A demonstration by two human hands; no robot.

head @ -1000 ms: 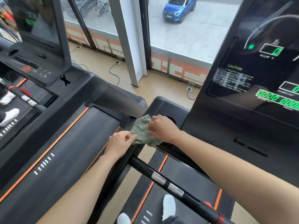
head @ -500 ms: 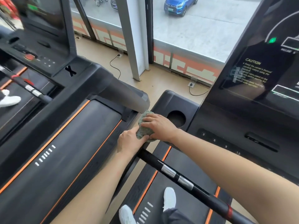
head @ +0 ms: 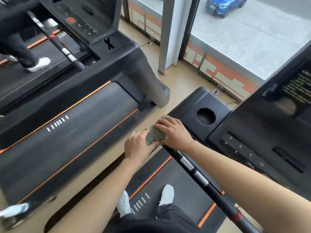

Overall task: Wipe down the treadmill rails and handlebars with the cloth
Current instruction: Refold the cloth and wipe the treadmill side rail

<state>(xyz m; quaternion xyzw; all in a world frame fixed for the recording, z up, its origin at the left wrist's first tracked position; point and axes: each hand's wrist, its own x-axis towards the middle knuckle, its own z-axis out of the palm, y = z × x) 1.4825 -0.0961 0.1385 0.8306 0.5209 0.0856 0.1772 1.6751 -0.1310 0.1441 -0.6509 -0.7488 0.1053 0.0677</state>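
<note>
A crumpled grey-green cloth (head: 154, 136) sits at the left end of the black handlebar (head: 203, 180), where the bar meets the treadmill's left rail. My right hand (head: 175, 132) lies over the cloth from the right with fingers curled on it. My left hand (head: 138, 147) grips the rail just left of the cloth, its thumb against the cloth's lower edge. The rail under both hands is hidden. The handlebar runs down to the right, with silver sensor bands and a red ring near its far end.
The console (head: 262, 135) with number buttons and a round cup holder (head: 205, 116) stands right of my hands. A neighbouring treadmill (head: 70, 132) lies close on the left. A person walks on a further treadmill at the top left (head: 25, 54). My white shoes (head: 166, 194) stand on the belt.
The cloth has bunched from a spread patch into a tight wad under my right hand. Both hands stay at the rail corner. My head has tilted down, bringing my feet and the belt into view.
</note>
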